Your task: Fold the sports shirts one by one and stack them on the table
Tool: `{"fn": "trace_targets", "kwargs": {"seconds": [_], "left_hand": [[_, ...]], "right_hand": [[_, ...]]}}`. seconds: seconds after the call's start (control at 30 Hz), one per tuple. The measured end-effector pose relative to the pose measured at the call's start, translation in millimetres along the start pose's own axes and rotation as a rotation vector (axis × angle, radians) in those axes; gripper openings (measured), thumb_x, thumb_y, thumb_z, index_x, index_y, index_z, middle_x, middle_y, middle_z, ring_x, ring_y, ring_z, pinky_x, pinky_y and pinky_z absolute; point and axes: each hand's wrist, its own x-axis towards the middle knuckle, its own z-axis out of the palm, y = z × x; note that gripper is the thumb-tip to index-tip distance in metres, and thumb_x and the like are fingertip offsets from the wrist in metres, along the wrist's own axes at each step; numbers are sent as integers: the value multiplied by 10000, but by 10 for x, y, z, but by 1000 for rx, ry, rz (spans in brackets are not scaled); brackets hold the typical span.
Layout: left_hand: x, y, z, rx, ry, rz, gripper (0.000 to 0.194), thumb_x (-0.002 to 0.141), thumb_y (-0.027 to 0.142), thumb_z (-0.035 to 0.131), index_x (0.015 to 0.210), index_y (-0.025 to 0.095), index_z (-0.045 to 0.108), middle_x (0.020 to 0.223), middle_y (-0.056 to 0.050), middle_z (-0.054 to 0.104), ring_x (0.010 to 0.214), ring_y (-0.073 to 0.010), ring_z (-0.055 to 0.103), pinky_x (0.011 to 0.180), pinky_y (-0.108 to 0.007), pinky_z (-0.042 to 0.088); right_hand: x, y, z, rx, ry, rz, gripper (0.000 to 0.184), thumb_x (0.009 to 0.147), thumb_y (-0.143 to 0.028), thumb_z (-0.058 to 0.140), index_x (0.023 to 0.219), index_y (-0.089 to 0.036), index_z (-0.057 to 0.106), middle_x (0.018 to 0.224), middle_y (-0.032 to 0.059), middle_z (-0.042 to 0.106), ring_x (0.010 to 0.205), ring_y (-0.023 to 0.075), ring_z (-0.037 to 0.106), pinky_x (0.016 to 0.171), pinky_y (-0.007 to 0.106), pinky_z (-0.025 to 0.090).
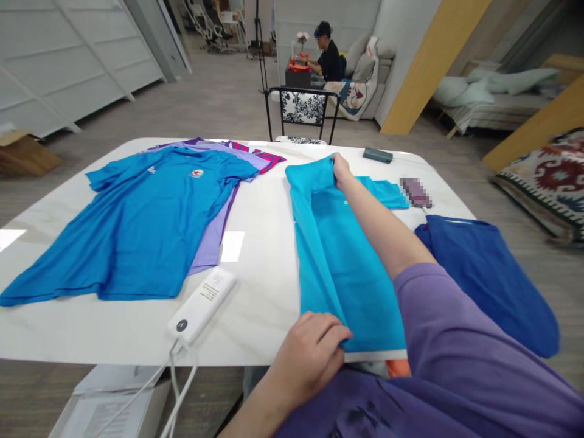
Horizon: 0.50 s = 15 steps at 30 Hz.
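Note:
A turquoise T-shirt (365, 267) lies in front of me, its left side folded inward over the body. My left hand (314, 344) is closed on the near end of that fold, at the hem by the table's front edge. Reaching across the shirt, my right hand (340, 171) pinches the far end of the fold near the shoulder. One short sleeve sticks out to the right beyond my forearm. Left of it, a blue T-shirt (150, 225) is spread flat over a lilac garment (212, 243) and a pink-and-purple striped one (271, 159).
On the white table (260, 274) a white power bank (203, 304) with cables lies near the front edge. Folded dark blue cloth (488, 280), a dark case (378, 156) and a blurred phone-like object (416, 192) lie right. A chair (302, 109) stands behind; a person (329, 58) sits farther back.

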Motion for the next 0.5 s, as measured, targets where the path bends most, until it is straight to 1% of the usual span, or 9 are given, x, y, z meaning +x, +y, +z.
{"fn": "trace_targets", "kwargs": {"seconds": [0.07,0.1,0.13,0.2,0.23,0.3,0.37,0.43,0.5], "left_hand": [[52,5,171,42,-153,1,201,1075,233,726,1273,237,697,1115,-39,810,981,-241,769,842,-414,582],[68,0,237,59,-198,-5,190,1093,292,733,1275,241,709,1115,-35,814,992,-244,772,862,-425,587],[82,-9,288,78,-214,-17,182,1113,327,721,1276,247,723,1132,-33,820,1027,-243,777,909,-431,596],[109,-45,358,151,-172,-65,203,1153,300,655,1334,260,739,1271,-41,827,1213,-241,774,1094,-447,592],[120,-72,382,216,-137,-96,274,1163,274,626,1417,263,728,1402,-59,804,1356,-251,737,1199,-463,559],[125,-138,426,379,-93,-152,467,1164,302,621,1628,248,633,1680,-107,662,1619,-305,569,1348,-520,466],[98,-202,478,513,-110,-175,664,1150,399,650,1771,220,494,1845,-134,478,1743,-366,402,1388,-561,421],[43,-247,537,594,-156,-170,765,1141,458,654,1823,208,415,1900,-133,379,1773,-391,340,1395,-571,406],[-17,-265,583,637,-190,-162,784,1139,468,645,1837,217,391,1912,-121,352,1776,-391,335,1407,-571,381]], "right_hand": [[-98,362,-339,-186,62,90,514,1103,-648,501,1263,-199,695,1154,128,724,1106,321,721,948,452,660],[-163,522,-459,-231,86,132,485,1103,-574,526,1315,-171,693,1248,171,735,1201,347,711,1036,480,643],[-232,660,-542,-277,110,141,480,1095,-498,543,1384,-138,679,1363,217,721,1302,371,687,1120,508,611],[-366,854,-603,-376,119,67,562,1066,-386,562,1538,-89,621,1598,271,620,1490,402,598,1257,564,520],[-424,907,-585,-434,89,-11,619,1063,-367,559,1615,-90,582,1698,263,554,1567,402,544,1308,583,472],[-518,936,-470,-523,-49,-201,696,1096,-404,527,1740,-142,507,1832,193,446,1683,384,438,1385,603,379],[-583,900,-290,-552,-229,-348,735,1141,-510,479,1811,-209,451,1904,112,354,1766,358,320,1446,600,272],[-628,846,-91,-584,-374,-388,791,1155,-635,437,1844,-247,416,1933,73,283,1806,355,230,1478,596,176],[-658,809,81,-630,-460,-342,858,1141,-735,421,1858,-265,394,1946,66,232,1821,368,180,1488,601,112]]}}
